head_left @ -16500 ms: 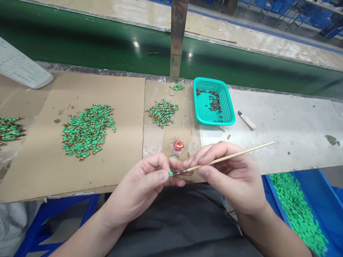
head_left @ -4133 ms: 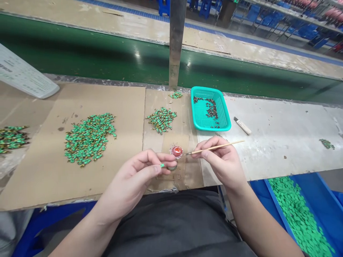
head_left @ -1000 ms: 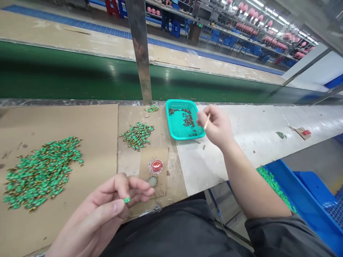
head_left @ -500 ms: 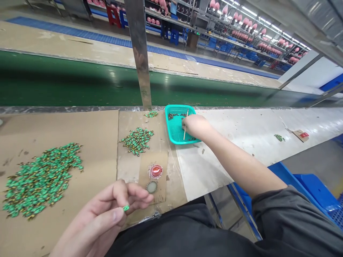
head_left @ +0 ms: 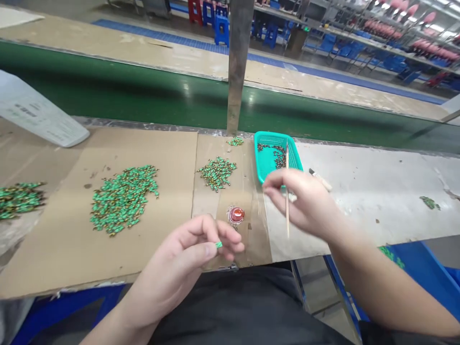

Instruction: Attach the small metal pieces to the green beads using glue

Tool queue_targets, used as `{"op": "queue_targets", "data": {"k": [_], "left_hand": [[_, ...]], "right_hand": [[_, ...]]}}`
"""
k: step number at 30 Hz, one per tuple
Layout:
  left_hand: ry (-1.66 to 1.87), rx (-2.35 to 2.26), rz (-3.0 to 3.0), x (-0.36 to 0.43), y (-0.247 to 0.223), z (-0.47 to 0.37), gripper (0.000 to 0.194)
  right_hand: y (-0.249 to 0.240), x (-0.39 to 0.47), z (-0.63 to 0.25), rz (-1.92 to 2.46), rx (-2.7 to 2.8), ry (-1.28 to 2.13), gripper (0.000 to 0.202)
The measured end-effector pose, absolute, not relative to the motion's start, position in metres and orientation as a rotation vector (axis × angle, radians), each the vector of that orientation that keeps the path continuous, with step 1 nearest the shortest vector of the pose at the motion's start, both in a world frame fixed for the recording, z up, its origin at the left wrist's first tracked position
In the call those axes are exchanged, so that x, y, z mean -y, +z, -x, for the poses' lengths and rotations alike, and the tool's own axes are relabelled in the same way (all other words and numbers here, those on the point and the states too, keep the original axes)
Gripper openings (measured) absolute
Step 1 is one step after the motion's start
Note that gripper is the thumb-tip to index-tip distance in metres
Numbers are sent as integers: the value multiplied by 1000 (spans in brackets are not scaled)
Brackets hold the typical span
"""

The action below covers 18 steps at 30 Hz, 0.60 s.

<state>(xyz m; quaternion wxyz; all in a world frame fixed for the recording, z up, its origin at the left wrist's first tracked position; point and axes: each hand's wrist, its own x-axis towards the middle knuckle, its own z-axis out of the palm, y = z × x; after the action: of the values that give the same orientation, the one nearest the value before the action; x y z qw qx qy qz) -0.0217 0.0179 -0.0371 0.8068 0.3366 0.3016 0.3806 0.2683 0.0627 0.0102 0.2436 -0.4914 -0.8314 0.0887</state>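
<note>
Between thumb and forefinger, my left hand (head_left: 194, 254) pinches a small green piece (head_left: 219, 244). My right hand (head_left: 302, 199) is blurred, with a thin wooden stick (head_left: 287, 211) held upright in it. The stick's upper end is dark. Whether the right fingertips also pinch something small I cannot make out. That hand is at the near edge of a teal plastic basket (head_left: 264, 167), which has small dark pieces (head_left: 280, 155) inside. A round red blob (head_left: 236, 214) lies on a cardboard piece just beyond my left fingers.
Heaps of small green-and-brown pieces lie on the cardboard: a large pile (head_left: 124, 199), a middle pile (head_left: 217, 172) and a small one (head_left: 236, 141). More pieces (head_left: 21, 199) lie far left, near a white container (head_left: 39, 110). A metal post (head_left: 237, 67) rises behind the table.
My right hand has drawn back from inside the basket toward me, still with the stick. The left hand keeps its green piece. The view has swung left.
</note>
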Motion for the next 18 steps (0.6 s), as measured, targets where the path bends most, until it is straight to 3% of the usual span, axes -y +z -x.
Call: {"op": "queue_targets", "data": {"k": [4, 18], "left_hand": [[820, -622, -752, -15, -32, 13, 27], [831, -656, -845, -9, -30, 10, 30]], "right_hand": [[5, -12, -238, 888, 2190, 388, 7], [-11, 3, -223, 770, 2076, 393, 7]]}}
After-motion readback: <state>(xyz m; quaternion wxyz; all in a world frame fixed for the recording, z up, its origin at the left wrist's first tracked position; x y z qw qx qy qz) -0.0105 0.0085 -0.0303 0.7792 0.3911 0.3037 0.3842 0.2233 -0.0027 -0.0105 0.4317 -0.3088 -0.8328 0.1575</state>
